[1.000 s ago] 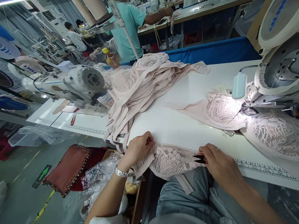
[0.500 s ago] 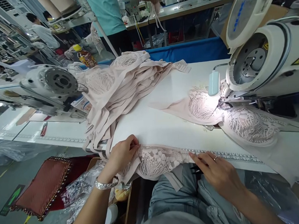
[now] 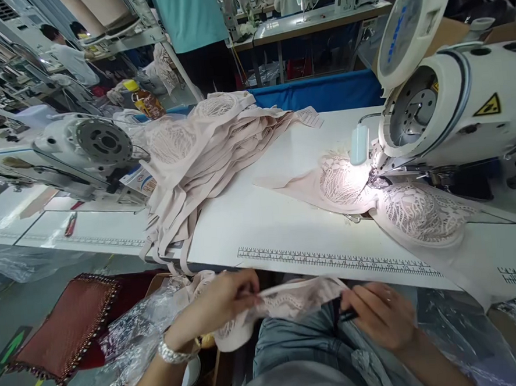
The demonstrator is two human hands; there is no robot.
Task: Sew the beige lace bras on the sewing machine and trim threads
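Observation:
Over my lap, below the table's front edge, a pale pink lace bra (image 3: 297,298) is stretched between my two hands. My left hand (image 3: 229,296) pinches its left part, and a padded cup hangs under that hand. My right hand (image 3: 381,313) grips the other end, fingers curled. A small dark object (image 3: 347,314) shows at the right fingers; its kind is unclear. Another lace bra (image 3: 420,212) lies under the lit needle area of the right sewing machine (image 3: 466,99). Some of the held bra is blurred by motion.
A pile of similar bras (image 3: 211,143) covers the table's left part, beside a second sewing machine (image 3: 84,145). A printed ruler (image 3: 332,258) runs along the front edge. Red snips (image 3: 70,224) lie farther left. A person in a teal shirt (image 3: 192,16) stands behind.
Both hands have drawn the bra off the table edge and down over my lap, uncovering the ruler. My right fingers, extended before, are now curled round its end.

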